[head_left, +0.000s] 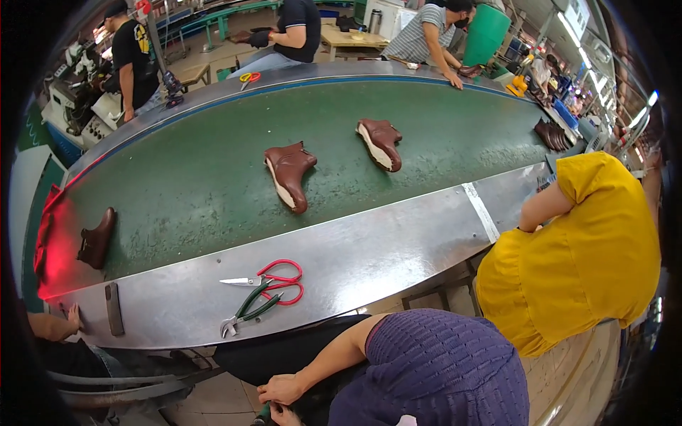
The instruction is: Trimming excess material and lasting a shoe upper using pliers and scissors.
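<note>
At the lower edge, my right hand (280,389) reaches out from a purple short sleeve over my dark lap, its fingers curled in a pinch. Just below it my left hand (284,416) shows only in part, with bent fingers close to a small dark green thing (264,410). What the fingers hold is too small and hidden to name. Above my hands, on the metal ledge, lie scissors (245,282) with red handles. Pliers (261,308) with dark green handles lie against them. Neither hand touches these tools.
The green conveyor belt (192,170) carries brown ankle boots (288,174), one (379,142) farther right and one (99,238) at left. A flat bar (114,310) lies on the metal ledge (383,241). A co-worker in yellow (575,255) sits at right; another's hand (73,319) rests at left.
</note>
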Available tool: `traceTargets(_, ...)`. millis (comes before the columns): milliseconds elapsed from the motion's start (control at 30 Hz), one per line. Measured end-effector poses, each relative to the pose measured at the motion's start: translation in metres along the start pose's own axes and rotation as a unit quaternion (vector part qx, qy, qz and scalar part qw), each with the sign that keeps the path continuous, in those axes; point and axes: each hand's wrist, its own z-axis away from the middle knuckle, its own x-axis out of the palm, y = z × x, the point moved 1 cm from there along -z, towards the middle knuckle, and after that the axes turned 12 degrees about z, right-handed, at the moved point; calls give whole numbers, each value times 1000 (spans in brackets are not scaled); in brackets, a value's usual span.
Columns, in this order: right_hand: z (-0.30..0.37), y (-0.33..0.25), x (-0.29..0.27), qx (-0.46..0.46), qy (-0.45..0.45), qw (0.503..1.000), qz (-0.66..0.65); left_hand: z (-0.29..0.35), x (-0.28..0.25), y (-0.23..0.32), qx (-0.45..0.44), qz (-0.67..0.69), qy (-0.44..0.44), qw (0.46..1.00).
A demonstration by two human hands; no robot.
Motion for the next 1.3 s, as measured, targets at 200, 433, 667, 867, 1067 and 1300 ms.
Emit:
traceTargets(200,-5,5,-2,-10,-23,1000,3,4,1,-2,-7,1,29,1000)
traceTargets(433,-11,-3,-5,1,-54,998,13,-18,-8,-68,70,42,55,995)
traceTargets(667,-14,-9,-18,-17,-39,999,4,-23,9,-32,123,21,148,981)
traceTargets(867,-13,-3,-14,4,-50,998,48,-24,19,-22,109,-50,169,978)
traceTargets(1067,-21,1,9,-8,-150,976,159,-20,18,-45,87,-131,131,979)
traceTargets(1300,-33,12,27,-59,-124,977,165,-21,18,-54,90,-101,183,974)
